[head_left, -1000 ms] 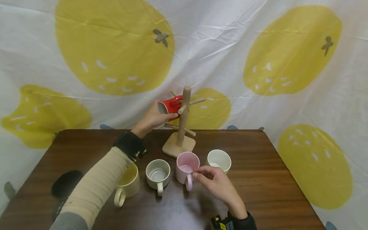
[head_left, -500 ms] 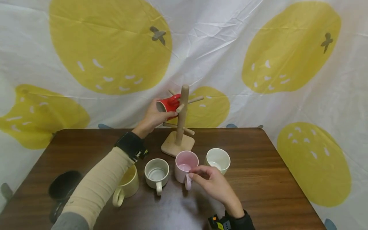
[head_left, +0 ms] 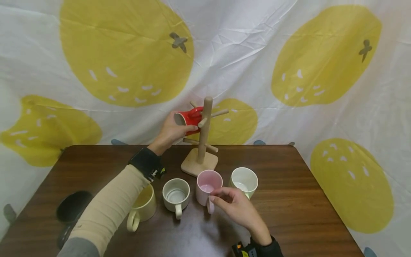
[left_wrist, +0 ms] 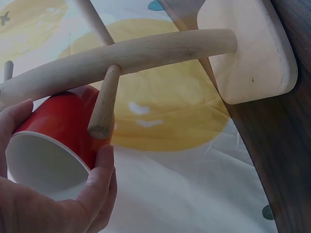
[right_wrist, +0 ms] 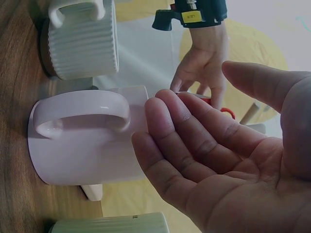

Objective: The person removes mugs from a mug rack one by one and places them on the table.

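Observation:
My left hand point(head_left: 170, 130) grips a red mug point(left_wrist: 60, 116) by its body, thumb on one side and fingers on the other. The mug lies on its side against the post of a wooden mug tree point(head_left: 204, 135), at the upper pegs, with its opening facing left. Whether its handle sits over a peg cannot be told. My right hand point(right_wrist: 209, 160) hovers beside the pink mug point(head_left: 205, 192), fingers loosely bent and holding nothing. That mug stands upright, its handle toward me, close to my thumb and fingertips in the head view.
On the dark wooden table point(head_left: 289, 207), a grey-white ribbed mug point(head_left: 170, 205) and a yellow mug point(head_left: 146, 210) stand left of the pink one. A pale mug point(head_left: 236, 175) stands to its right. A black mug point(head_left: 72, 205) is partly behind my left forearm.
My right hand has shifted slightly left, toward the pink mug's handle. The red mug and my left hand have moved a touch left of the post.

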Tool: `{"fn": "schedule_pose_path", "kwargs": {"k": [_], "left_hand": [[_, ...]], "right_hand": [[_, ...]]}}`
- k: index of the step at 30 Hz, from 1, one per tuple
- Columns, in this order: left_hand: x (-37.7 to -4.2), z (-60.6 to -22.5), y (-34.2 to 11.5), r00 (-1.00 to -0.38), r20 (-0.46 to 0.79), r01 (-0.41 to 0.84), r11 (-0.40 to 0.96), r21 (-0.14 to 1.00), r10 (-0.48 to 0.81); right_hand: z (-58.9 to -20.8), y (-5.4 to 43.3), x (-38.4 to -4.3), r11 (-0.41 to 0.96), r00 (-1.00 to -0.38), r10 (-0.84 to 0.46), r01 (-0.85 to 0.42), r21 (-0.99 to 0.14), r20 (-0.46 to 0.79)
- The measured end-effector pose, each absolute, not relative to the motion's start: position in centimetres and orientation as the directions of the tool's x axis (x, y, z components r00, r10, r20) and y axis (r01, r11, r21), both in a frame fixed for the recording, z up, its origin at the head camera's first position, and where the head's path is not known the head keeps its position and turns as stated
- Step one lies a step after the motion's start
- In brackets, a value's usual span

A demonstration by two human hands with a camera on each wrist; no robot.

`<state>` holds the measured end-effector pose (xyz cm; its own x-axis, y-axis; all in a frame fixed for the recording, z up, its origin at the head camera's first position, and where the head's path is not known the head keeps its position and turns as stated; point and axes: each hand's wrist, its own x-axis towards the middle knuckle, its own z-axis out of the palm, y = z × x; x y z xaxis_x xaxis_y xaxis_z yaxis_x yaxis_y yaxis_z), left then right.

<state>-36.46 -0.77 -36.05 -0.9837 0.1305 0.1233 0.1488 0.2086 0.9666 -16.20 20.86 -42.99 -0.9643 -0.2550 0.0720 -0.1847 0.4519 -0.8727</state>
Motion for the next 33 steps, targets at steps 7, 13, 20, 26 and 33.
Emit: {"fn": "schedule_pose_path", "kwargs": {"k": [7,13,20,26,33], "left_hand": [[-36.5,-35.8,-1.1,-0.993,0.066,0.088,0.252,0.964,0.094],[-36.6,-35.4,-1.7,-0.997,0.037,0.055,0.285,0.957,0.069],[-36.9,-35.1,-2.3,-0.999,0.028,0.039,0.344,0.938,0.039],[-37.4,-34.6,-2.6,-0.999,0.032,0.034,0.354,0.935,0.012],[-37.9,-34.2,-2.9,-1.000,0.029,0.025,0.320,0.947,-0.009]], "right_hand": [[-43.0,20.8,-15.9,0.448,-0.967,-0.245,-0.180,-0.876,0.074],[-43.3,20.8,-15.9,0.423,-0.964,-0.254,-0.187,-0.887,0.082],[-43.3,20.8,-15.8,0.414,-0.961,-0.263,-0.198,-0.888,0.091],[-43.4,20.7,-15.9,0.402,-0.959,-0.264,-0.201,-0.893,0.097],[-43.4,20.6,-16.1,0.389,-0.950,-0.287,-0.232,-0.891,0.122]]}}
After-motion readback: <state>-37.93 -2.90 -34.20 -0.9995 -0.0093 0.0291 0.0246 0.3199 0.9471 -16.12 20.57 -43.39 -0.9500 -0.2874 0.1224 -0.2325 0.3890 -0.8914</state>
